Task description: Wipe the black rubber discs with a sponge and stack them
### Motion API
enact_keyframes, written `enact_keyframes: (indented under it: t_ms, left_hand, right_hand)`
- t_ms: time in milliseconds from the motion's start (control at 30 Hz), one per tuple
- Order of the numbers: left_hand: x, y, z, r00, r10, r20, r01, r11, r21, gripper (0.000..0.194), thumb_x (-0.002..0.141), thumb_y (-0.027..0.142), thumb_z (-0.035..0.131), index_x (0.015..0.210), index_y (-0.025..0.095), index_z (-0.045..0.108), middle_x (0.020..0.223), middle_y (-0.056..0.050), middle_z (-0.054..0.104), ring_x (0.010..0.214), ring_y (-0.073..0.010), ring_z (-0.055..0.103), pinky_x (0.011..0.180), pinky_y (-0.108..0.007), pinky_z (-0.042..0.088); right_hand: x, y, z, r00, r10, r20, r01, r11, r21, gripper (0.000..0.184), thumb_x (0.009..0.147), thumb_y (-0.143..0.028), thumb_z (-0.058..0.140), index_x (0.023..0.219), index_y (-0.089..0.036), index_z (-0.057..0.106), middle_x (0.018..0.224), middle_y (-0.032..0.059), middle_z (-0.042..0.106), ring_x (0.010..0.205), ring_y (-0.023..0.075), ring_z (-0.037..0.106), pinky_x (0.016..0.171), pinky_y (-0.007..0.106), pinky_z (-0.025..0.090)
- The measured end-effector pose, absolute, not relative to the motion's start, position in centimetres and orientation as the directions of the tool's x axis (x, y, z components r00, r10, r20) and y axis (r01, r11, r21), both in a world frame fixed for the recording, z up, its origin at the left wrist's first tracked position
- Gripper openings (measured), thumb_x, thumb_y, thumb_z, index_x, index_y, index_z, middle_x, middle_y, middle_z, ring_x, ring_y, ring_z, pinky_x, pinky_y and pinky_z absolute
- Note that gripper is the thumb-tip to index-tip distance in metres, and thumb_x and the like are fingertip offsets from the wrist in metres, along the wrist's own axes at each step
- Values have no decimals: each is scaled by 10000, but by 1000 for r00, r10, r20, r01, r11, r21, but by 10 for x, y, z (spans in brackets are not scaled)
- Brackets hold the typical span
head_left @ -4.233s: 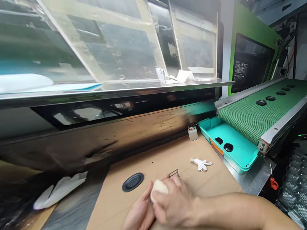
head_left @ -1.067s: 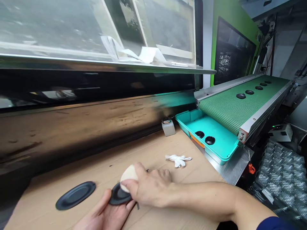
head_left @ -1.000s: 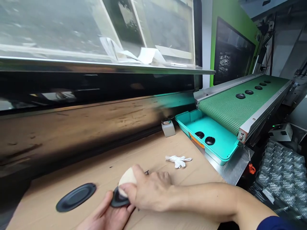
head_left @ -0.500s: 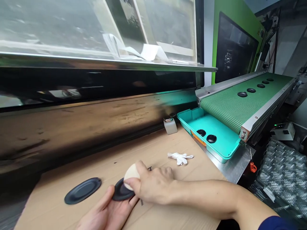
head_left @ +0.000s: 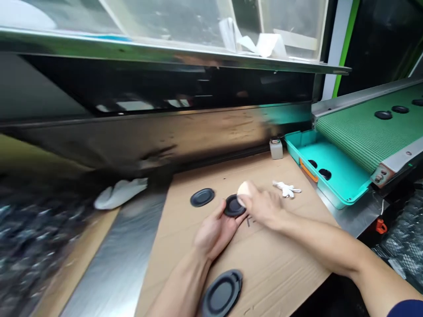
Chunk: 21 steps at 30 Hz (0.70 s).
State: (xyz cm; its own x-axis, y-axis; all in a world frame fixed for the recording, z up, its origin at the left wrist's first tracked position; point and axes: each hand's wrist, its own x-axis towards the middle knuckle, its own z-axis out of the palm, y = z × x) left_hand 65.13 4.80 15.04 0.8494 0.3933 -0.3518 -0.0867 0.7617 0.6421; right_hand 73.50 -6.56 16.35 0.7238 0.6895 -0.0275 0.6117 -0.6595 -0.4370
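Note:
My left hand is closed around the edge of a round black plastic lid, thumb at its rim and fingers beneath. In my right hand is a pale cream round pad, pinched over the lid's right edge; whether pad and lid touch I cannot tell. A second black lid lies on the cardboard sheet, left of my hands. Another black lid lies close to me, beside my left forearm. To the right of my right hand is a crumpled white glove-like cloth.
A turquoise tray holding black round parts stands under the end of a green conveyor belt, which carries more. A small white bottle stands at the cardboard's back edge. A whitish glove lies at left. Clear bubbled plastic is at right.
The view has swung left and down, bringing the near lid and the left-hand glove into sight. Both hands still hold the lid and the pad, which stay close together.

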Motion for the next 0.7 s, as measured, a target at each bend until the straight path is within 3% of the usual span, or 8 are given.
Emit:
enact_keyframes:
  t_ms: [100,267,367,433,533,700]
  left_hand:
    - [642,68,150,821,497,-281,-165,678,717,387,1039,281,353,1209,154,676,1402,-129,622,1235,-281,635,975,-455,588]
    - [633,78,149,790,551,-271,-241,684,688,413,1041,305,320,1144,144,686,1412,-129,608,1172,-290,660,850,-409,616]
    - [634,69,148,826,500,-260,-238,728,643,389,1034,331,364,1146,124,674,1363,-167,632,1133,-291,675,839,-399,602]
    - [635,65,149,846,470,-251,-237,754,612,378,1029,337,383,1155,120,667,1329,-181,649,1125,-293,677,842,-401,593]
    - [636,64,148,874,434,-220,-239,777,583,383,1029,354,391,1209,132,646,1322,-184,652,1148,-299,668,876,-425,582]
    - [638,60,144,902,386,-190,-221,795,564,399,1037,368,388,1214,120,645,1249,-182,685,1148,-281,666,940,-434,560]
  right_hand:
    - [741,-67,160,709,705,3,651,-653,-387,537,1028,-562,339,1462,-253,400,1059,130,743,969,304,708,831,428,512]
    - [744,-83,164,622,771,138,774,-578,-259,475,1063,-510,265,1119,-237,650,1087,106,712,1030,252,646,900,391,471]
    - [764,-99,173,710,658,251,697,-707,-118,325,1030,-390,411,1139,-207,656,1164,143,667,1147,294,563,941,414,440]
    - [782,-105,174,777,595,204,618,-783,-73,280,993,-314,476,1151,-179,663,1157,165,664,1115,312,580,924,425,440]
    - [795,-103,169,705,690,167,709,-677,-195,289,1008,-269,438,1138,-200,688,1099,123,691,1050,240,622,914,341,451]
    - [762,-86,160,481,775,410,857,-318,-406,321,1017,-300,448,1225,-202,672,1115,94,669,1026,182,625,906,261,474]
